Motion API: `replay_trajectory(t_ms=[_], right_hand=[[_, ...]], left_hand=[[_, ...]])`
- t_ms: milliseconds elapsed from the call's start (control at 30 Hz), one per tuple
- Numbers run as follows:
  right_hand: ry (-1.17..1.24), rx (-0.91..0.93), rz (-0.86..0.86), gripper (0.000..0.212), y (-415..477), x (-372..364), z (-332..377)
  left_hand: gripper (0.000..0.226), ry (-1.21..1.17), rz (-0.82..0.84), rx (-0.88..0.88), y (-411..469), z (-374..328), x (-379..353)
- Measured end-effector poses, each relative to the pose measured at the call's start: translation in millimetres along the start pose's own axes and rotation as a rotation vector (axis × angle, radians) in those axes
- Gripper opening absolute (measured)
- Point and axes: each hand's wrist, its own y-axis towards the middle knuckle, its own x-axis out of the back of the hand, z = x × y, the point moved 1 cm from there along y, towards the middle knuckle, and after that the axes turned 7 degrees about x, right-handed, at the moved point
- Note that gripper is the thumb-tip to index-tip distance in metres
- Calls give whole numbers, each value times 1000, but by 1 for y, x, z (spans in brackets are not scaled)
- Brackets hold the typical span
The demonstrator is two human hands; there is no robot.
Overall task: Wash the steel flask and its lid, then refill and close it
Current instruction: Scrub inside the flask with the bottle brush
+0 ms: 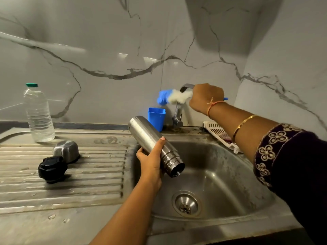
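Observation:
My left hand (152, 161) grips the steel flask (150, 137) around its body, tilted with the open threaded mouth pointing down over the sink basin (221, 174). My right hand (207, 98) is raised near the tap spout (187, 86) and holds a bottle brush (174, 97) with blue and white bristles pointing left. The steel cup lid (66, 150) lies upside down on the drainboard (62, 179), and the black stopper (52, 168) lies just in front of it.
A clear plastic water bottle (39, 114) with a green cap stands at the back left of the drainboard. A blue plastic holder (156, 118) sits beside the tap base. A white slotted soap tray (219, 133) lies at the sink's back right rim. The drain (185, 203) is at the basin's bottom.

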Motion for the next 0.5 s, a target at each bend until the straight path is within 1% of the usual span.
replay_trajectory(t_ms=[33, 133, 167, 233, 300, 367, 433, 467, 500], right_hand=[[26, -10, -1, 23, -3, -4, 1], [102, -90, -84, 25, -4, -11, -2], [113, -107, -65, 26, -4, -13, -3], [131, -133, 41, 28, -5, -16, -4], [169, -161, 125, 24, -8, -21, -8], [266, -189, 135, 22, -14, -24, -15], [377, -196, 154, 23, -28, -22, -25], [415, -179, 171, 25, -38, -18, -31], [437, -147, 195, 27, -50, -14, -38]], left_hand=[[83, -12, 4, 9, 1, 0, 1], [83, -23, 11, 15, 3, -1, 2], [82, -27, 11, 19, 3, -1, 2], [82, -47, 19, 33, 4, -1, 2], [81, -72, 23, 59, 5, -2, 2], [83, -82, 47, 77, 5, -4, 3], [92, -94, 100, 106, 3, -6, 3], [93, -100, 130, 122, 1, -7, 3], [88, -104, 146, 133, 0, -8, 4]])
